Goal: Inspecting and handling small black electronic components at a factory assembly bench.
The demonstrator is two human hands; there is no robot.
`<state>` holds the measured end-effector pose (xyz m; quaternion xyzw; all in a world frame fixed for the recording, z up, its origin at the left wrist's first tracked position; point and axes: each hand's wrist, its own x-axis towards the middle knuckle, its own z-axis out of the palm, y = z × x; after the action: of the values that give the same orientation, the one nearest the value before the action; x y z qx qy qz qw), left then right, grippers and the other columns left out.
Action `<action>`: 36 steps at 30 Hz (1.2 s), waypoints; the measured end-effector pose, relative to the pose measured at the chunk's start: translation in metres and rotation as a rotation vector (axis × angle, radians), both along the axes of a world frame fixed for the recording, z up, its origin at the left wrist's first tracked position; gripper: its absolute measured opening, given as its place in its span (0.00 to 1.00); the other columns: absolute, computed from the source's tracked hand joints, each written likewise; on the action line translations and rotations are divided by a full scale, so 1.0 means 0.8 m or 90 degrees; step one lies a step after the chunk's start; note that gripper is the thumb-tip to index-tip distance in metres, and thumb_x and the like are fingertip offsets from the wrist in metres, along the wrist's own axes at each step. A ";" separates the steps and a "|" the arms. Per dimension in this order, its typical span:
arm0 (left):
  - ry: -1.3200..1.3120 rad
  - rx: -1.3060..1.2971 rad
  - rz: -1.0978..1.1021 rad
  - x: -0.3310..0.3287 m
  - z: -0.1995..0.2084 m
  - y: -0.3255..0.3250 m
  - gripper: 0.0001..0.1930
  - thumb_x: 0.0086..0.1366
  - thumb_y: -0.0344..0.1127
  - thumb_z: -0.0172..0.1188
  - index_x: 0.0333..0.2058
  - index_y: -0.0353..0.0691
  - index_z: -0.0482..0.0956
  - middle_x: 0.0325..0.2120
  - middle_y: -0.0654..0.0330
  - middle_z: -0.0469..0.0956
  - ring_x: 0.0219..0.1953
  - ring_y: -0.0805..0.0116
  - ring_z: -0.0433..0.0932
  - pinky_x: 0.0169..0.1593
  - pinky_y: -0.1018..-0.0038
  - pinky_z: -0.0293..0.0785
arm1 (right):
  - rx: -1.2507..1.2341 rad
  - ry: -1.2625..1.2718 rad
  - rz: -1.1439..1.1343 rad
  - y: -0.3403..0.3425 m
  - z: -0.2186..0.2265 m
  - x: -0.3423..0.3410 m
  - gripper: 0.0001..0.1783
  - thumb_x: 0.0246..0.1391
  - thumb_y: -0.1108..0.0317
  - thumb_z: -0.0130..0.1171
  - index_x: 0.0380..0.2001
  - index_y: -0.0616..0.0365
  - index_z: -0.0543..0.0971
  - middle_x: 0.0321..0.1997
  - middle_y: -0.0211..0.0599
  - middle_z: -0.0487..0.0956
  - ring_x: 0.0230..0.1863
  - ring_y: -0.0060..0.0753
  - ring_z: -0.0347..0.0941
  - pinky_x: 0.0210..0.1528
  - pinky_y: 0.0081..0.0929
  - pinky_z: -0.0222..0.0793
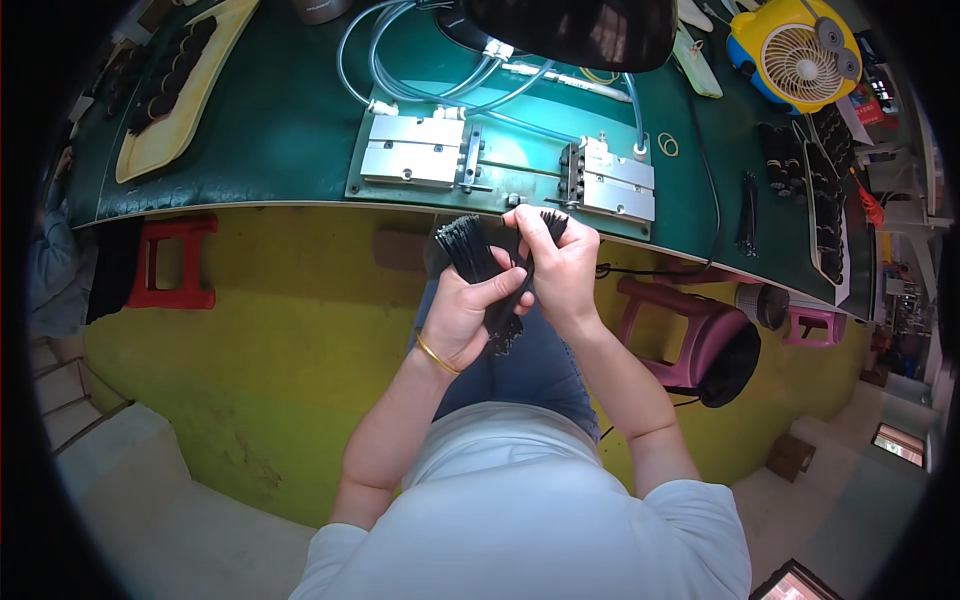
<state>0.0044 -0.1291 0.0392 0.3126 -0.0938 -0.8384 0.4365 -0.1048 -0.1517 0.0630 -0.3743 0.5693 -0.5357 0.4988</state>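
Note:
My left hand [458, 318], a gold bangle at its wrist, is closed around a bundle of thin black wires [463, 246] with pale tips fanned out at the top. Beside it, my right hand [568, 268] pinches a second, smaller bunch of black wires [523, 272]. This bunch slants down between the hands, its lower ends showing below my left fingers. Where the two bunches meet is partly hidden by my fingers. Both hands are just off the table's front edge, in front of a metal fixture [505, 160] with two silver blocks.
Clear air tubes [385, 60] run to the fixture under a dark lamp [590, 30]. A cream tray [190, 130] with black bundles lies left; another tray [840, 265] lies right, near a yellow fan [800, 55]. Red [205, 298] and pink stools [690, 345] stand below the table.

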 end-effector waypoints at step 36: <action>0.065 -0.058 0.003 0.010 0.022 -0.006 0.07 0.54 0.24 0.55 0.33 0.33 0.70 0.23 0.60 0.72 0.24 0.69 0.75 0.25 0.78 0.72 | 0.066 -0.075 0.023 0.002 0.009 0.002 0.14 0.52 0.63 0.52 0.22 0.64 0.74 0.13 0.32 0.72 0.05 0.17 0.61 0.03 0.15 0.53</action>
<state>0.0127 -0.1340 0.0567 0.2495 -0.1089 -0.8470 0.4566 -0.1033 -0.1505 0.0699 -0.3260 0.5592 -0.5177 0.5594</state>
